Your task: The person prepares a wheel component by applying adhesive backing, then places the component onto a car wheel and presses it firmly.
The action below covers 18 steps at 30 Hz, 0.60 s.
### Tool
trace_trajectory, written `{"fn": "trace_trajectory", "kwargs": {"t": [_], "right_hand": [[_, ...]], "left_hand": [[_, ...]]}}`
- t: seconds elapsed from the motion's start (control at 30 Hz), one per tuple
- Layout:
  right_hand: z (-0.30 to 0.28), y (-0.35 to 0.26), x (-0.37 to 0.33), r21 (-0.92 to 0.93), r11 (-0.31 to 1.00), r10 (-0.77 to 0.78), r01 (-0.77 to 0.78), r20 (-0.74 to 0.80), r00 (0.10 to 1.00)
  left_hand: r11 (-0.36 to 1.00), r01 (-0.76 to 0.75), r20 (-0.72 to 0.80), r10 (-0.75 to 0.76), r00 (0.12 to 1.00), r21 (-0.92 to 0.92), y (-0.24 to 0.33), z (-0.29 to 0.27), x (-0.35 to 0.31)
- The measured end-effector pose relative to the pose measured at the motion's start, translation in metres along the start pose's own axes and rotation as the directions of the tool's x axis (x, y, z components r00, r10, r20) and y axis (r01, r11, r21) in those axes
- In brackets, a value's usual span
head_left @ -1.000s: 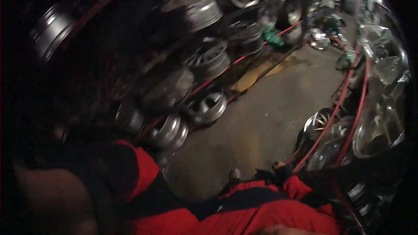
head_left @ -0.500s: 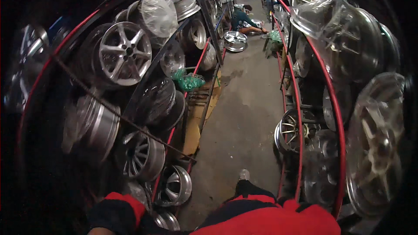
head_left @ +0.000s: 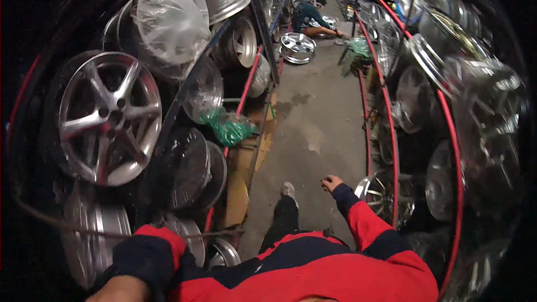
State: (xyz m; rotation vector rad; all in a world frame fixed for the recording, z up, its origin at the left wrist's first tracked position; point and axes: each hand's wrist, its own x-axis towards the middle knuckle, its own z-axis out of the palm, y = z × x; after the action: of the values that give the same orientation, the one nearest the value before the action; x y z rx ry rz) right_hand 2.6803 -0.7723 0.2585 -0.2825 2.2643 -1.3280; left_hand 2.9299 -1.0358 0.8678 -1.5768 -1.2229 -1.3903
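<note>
My right hand (head_left: pixel 331 183) is out in front of me over the concrete aisle, its fingers curled together. A tiny dark patch shows at the fingertips, too small to name. Right of that hand, low on the rack, sits a multi-spoke wheel rim (head_left: pixel 380 196). Of my left hand (head_left: pixel 120 289) only bare skin beyond the dark cuff shows at the lower edge; its fingers are out of sight. A pale silver rim (head_left: pixel 98 218) lies near that arm, and above it a large silver spoked rim (head_left: pixel 112 117) faces me. Another rim (head_left: pixel 170 19) is wrapped in clear plastic.
Racks with red rails (head_left: pixel 456 162) and stacked rims line both sides. Green plastic (head_left: pixel 230 127) hangs from the left rack, more green plastic (head_left: pixel 358 50) on the right. A person (head_left: pixel 307 17) sits farther down the aisle beside a rim (head_left: pixel 297 48) on the floor.
I have moved forward down the aisle, and the left rack's rims look larger. My right hand has come into view ahead of me. My left forearm has shifted slightly left.
</note>
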Motion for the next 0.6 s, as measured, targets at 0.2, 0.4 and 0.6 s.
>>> {"fn": "trace_trajectory", "kwargs": {"t": [0.2, 0.4, 0.6], "right_hand": [[-0.058, 0.211, 0.043, -0.044, 0.792, 0.606, -0.609, -0.071, 0.793], [-0.069, 0.218, 0.023, -0.384, 0.850, 0.281, -0.359, -0.245, 0.928], [-0.121, 0.168, 0.108, -0.667, 0.611, 0.596, -0.426, 0.033, 0.803]], "left_hand": [[0.911, 0.280, 0.257, -0.205, 0.944, -0.304, -0.162, -0.187, -0.044], [0.620, 0.710, -0.189, -0.782, 0.594, -0.333, -0.451, -0.281, -0.164], [0.338, 0.859, 0.034, -0.935, 0.353, 0.385, -0.699, -0.298, -0.328]]}}
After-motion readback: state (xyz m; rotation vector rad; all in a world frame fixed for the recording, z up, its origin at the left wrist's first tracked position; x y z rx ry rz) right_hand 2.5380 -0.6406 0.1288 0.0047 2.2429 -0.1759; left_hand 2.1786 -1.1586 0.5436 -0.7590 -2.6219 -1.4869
